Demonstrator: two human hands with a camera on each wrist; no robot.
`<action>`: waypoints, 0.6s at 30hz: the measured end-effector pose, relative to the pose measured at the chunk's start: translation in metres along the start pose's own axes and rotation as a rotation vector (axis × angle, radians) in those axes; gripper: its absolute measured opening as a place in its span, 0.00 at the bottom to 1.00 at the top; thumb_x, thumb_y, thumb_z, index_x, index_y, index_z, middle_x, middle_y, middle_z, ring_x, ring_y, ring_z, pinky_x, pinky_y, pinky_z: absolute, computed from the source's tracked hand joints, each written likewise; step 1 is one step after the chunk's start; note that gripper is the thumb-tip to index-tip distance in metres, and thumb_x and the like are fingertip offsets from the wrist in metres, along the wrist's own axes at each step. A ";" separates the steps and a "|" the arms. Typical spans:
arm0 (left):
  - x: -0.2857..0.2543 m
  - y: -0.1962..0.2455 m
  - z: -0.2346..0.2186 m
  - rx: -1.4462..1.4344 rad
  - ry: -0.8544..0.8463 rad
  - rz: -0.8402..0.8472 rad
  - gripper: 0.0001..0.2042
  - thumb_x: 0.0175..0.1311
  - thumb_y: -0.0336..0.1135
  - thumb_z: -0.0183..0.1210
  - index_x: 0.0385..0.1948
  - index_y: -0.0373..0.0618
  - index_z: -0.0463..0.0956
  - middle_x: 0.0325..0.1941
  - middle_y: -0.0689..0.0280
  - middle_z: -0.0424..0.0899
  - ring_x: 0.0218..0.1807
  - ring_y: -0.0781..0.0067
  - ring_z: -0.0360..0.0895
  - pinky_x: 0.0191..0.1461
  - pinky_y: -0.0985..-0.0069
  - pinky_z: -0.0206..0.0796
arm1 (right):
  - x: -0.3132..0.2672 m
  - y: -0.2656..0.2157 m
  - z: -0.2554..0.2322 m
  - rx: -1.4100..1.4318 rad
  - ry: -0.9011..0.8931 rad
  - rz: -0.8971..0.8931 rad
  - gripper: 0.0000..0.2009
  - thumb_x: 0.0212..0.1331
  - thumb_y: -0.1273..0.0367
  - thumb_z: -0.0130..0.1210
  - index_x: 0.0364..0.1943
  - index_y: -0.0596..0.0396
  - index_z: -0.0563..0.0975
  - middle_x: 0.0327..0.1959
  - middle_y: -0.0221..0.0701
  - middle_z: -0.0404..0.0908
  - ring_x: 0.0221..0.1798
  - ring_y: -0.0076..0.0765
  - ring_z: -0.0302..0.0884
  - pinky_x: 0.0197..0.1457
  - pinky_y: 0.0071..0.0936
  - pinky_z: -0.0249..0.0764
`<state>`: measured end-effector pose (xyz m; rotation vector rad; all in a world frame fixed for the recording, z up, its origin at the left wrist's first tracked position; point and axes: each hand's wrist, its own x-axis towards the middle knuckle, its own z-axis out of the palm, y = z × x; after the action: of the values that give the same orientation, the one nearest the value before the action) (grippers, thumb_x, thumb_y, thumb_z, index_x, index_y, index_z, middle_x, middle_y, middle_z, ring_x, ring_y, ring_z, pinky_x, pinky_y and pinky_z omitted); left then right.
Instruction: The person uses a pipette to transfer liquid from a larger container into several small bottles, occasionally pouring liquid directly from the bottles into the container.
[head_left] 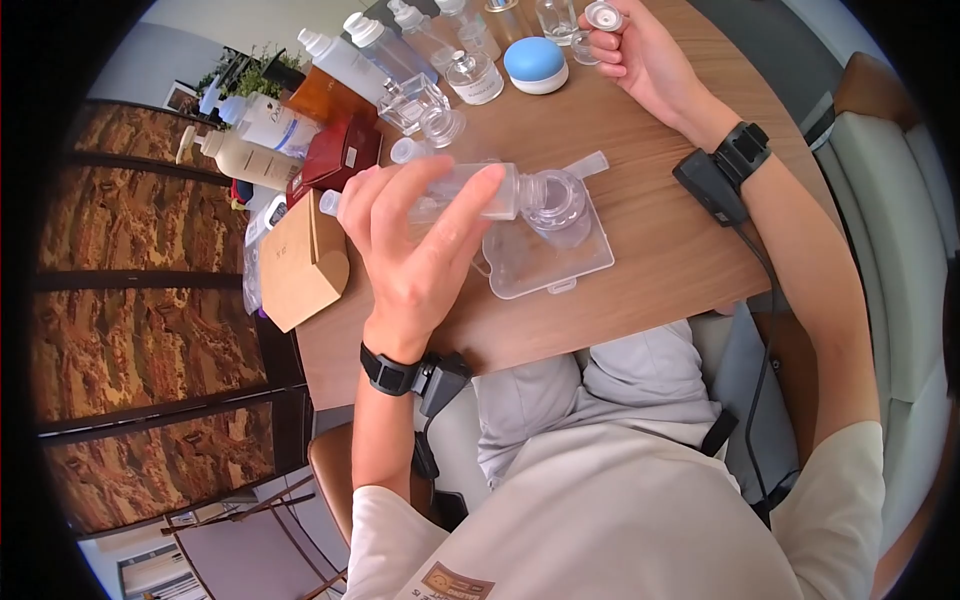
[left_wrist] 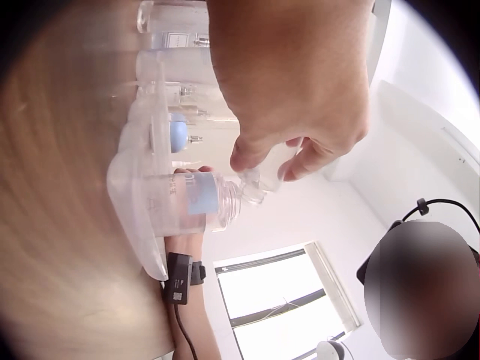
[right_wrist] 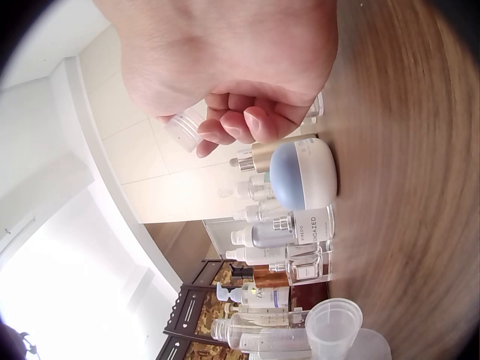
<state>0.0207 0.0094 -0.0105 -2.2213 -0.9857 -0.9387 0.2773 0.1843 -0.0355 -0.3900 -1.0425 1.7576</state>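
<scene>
My left hand (head_left: pixel 415 245) grips a small clear bottle (head_left: pixel 497 192) tipped nearly on its side, fingers and thumb around its body. Its neck (left_wrist: pixel 253 186) meets the open mouth of a second clear bottle (left_wrist: pixel 169 206), which stands upright and carries a pale blue label (left_wrist: pixel 201 193). That bottle rests on a flat clear plastic case (head_left: pixel 520 275). Off at the far right of the table, my right hand (head_left: pixel 645 65) pinches a clear screw cap (head_left: pixel 603 16), inside facing up. In the right wrist view the cap (right_wrist: pixel 184 130) shows past curled fingers.
A blue-lidded jar (head_left: pixel 536 66) stands near the right hand. Beside it are a perfume bottle (head_left: pixel 474 78) and several spray bottles in a row. A dark red box (head_left: pixel 338 158) and brown carton (head_left: pixel 300 258) line the left edge. A clear cup (right_wrist: pixel 332 326) sits on the wood.
</scene>
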 end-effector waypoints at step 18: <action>0.028 0.005 -0.014 0.137 -0.106 0.199 0.25 0.44 0.28 0.66 0.50 0.65 0.83 0.52 0.70 0.75 0.54 0.68 0.70 0.63 0.60 0.60 | -0.006 0.001 0.002 -0.145 0.141 0.004 0.23 0.69 0.48 0.46 0.40 0.56 0.76 0.21 0.15 0.56 0.24 0.12 0.51 0.25 0.15 0.52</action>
<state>0.0329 0.0082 0.0184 -2.2227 -0.8292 -0.6521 0.2775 0.1781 -0.0361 -0.5982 -1.0710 1.6382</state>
